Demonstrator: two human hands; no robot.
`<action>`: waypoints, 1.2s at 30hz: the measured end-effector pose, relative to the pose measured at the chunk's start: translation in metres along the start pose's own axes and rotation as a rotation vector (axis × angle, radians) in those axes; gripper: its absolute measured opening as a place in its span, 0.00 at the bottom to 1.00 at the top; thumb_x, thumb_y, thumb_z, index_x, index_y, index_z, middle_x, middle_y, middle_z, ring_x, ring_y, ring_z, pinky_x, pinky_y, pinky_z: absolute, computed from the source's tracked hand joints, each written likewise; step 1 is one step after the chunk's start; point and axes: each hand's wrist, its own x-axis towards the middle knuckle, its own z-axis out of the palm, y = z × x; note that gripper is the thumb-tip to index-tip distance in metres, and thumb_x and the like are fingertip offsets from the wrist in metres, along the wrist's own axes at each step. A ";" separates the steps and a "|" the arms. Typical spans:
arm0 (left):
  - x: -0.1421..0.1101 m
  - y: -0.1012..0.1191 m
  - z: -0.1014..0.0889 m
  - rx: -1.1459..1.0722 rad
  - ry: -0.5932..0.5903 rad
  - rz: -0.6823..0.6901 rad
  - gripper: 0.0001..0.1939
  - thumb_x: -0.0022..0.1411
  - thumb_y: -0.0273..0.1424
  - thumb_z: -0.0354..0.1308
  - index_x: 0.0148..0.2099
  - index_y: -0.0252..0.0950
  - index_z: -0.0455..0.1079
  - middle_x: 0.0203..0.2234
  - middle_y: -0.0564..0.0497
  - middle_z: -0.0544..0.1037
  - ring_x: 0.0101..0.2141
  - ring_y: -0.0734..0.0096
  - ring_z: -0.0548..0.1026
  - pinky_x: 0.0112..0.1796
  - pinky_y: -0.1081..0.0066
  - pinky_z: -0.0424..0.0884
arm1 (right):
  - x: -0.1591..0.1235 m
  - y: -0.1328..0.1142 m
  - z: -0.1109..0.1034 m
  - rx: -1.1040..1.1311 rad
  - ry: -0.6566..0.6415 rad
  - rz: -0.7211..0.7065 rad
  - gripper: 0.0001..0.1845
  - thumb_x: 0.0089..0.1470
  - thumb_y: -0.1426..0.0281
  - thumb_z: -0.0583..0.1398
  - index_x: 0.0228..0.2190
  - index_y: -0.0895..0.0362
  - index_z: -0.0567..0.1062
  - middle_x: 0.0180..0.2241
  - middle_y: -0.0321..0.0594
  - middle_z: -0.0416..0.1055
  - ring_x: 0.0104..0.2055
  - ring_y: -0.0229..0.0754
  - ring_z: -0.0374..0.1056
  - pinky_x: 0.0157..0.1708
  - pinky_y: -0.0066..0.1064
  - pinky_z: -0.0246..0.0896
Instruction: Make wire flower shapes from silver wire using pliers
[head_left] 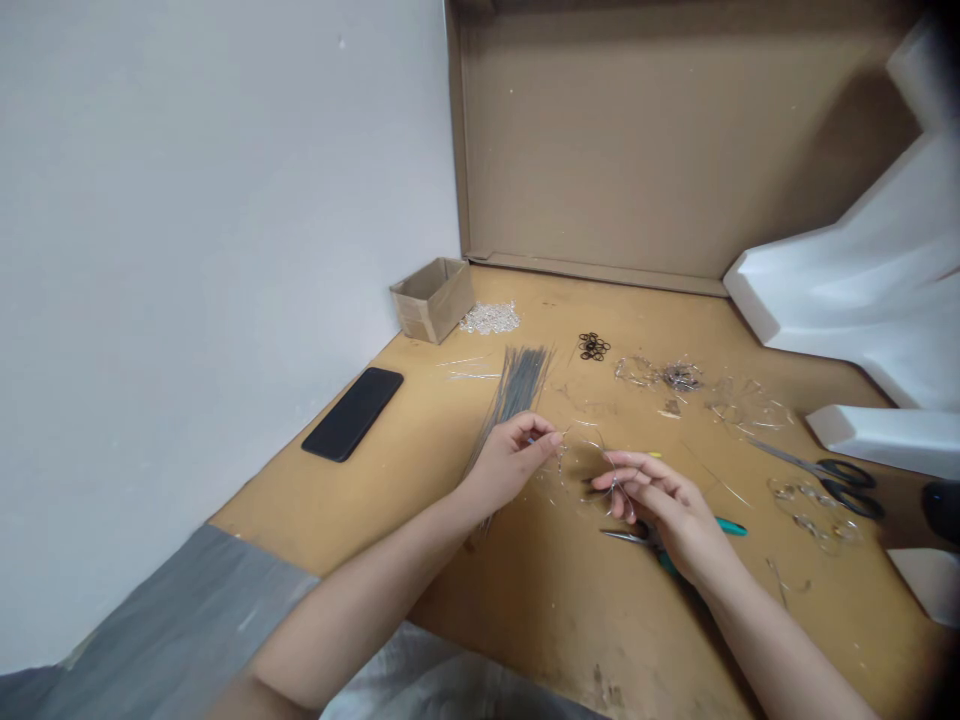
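Observation:
My left hand [517,455] pinches a thin wire between thumb and fingertips, above the lower part of a bundle of grey wires [521,385]. To its right, my right hand [656,495] has its fingers curled around a thin bent wire piece [615,483] with loops hanging below the fingers. Fine wire spans the gap between the two hands; its exact shape is too small to make out. Beneath my right hand lie pliers [626,536] with green handles, partly covered by the hand.
A small cardboard box [433,300] and clear beads [491,317] sit at the back left, a black phone [352,413] nearer. Black rings [593,347], tangled wire pieces [679,376], scissors [821,470] and wire loops [814,515] lie rightward. White foam blocks [832,290] border the right.

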 end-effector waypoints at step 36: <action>-0.004 0.001 0.006 0.094 -0.139 0.000 0.12 0.54 0.38 0.58 0.31 0.32 0.70 0.24 0.54 0.71 0.27 0.78 0.66 0.32 0.76 0.62 | 0.001 0.002 0.013 -0.258 0.142 0.003 0.18 0.46 0.53 0.60 0.29 0.57 0.73 0.13 0.29 0.61 0.14 0.31 0.54 0.15 0.24 0.52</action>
